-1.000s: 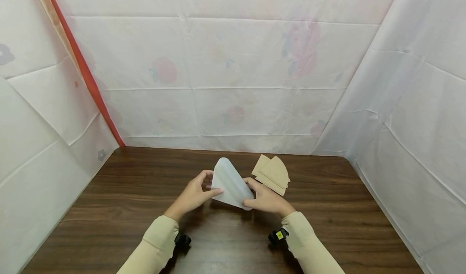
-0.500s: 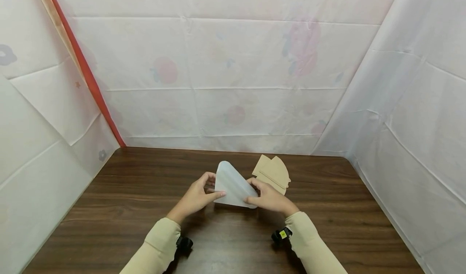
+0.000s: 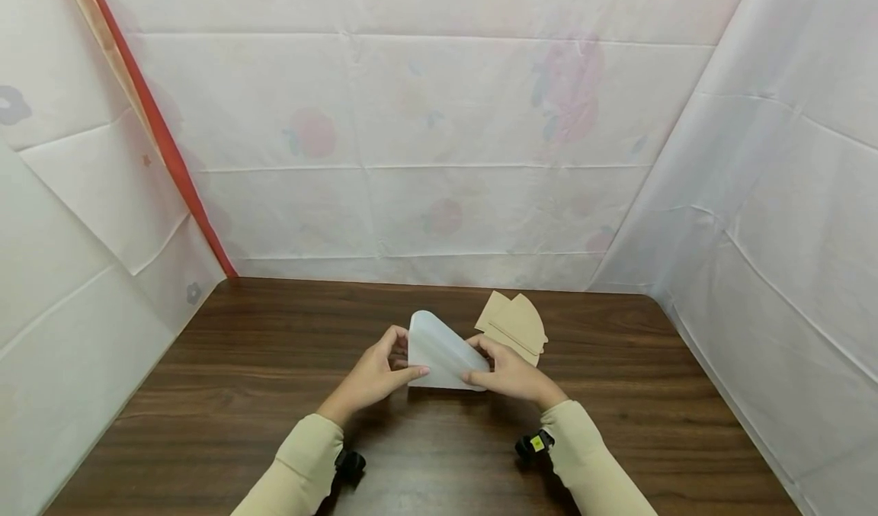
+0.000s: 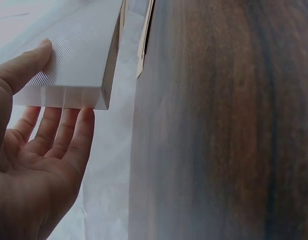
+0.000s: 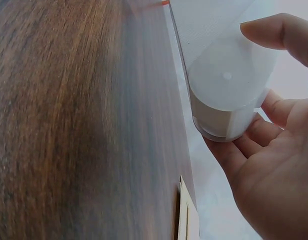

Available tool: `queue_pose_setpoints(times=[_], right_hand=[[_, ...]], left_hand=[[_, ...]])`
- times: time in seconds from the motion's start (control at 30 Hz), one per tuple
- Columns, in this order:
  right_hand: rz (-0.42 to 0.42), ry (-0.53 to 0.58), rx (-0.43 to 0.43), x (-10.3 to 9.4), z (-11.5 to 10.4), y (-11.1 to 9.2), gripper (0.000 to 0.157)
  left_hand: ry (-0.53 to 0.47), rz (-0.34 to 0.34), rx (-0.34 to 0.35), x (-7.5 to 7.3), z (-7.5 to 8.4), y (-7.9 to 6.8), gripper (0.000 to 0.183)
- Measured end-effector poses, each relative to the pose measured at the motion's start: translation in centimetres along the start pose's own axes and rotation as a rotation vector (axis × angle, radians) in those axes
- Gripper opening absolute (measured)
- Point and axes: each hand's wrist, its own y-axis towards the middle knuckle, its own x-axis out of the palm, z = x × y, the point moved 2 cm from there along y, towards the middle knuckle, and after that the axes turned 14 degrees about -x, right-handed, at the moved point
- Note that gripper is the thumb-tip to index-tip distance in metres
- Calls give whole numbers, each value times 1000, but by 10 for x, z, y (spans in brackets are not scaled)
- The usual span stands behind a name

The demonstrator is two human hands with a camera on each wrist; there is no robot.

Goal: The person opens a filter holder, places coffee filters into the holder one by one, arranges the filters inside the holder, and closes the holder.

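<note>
Both hands hold a white, translucent plastic case (image 3: 442, 356), roughly triangular with rounded corners and a finely ribbed face. My left hand (image 3: 377, 371) grips its left side, thumb on the front face and fingers behind. In the left wrist view, the left fingertips (image 4: 85, 114) press the narrow side wall of the case (image 4: 81, 65). My right hand (image 3: 511, 371) grips the lower right corner between thumb and fingers. The right wrist view shows the right thumb (image 5: 266, 32) over the face near a rounded end of the case (image 5: 219, 80). Most of its back is hidden.
Tan, fan-shaped paper coffee filters (image 3: 517, 325) lie overlapping on the dark wooden table (image 3: 274, 379), just behind my right hand. White patterned cloth (image 3: 439, 120) hangs behind the table and along both sides, with a red strip (image 3: 165, 135) at the left.
Both hands have shifted slightly right and the case has turned a little, so its lower edge now lies nearly level. The coffee filters have stayed put.
</note>
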Motion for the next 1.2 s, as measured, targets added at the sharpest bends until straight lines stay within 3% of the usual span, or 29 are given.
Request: queue_pose_setpoints(times=[0.23,0.53,0.77,1.2], right_hand=[[12,-13,-6,-1,21,-6,38],[12,-54,-8,-3,27,-12,37],[13,-58,-28,-3,28,-14,37],[5,-95,-44,2,26,-14,36]], left_hand=[[21,-4,11,5,0,-1,45],[37,-34,29,9,0,1,44],[-5,-51,52,10,-2,0,43],[-13,-84,-29,10,-6,-4,40]])
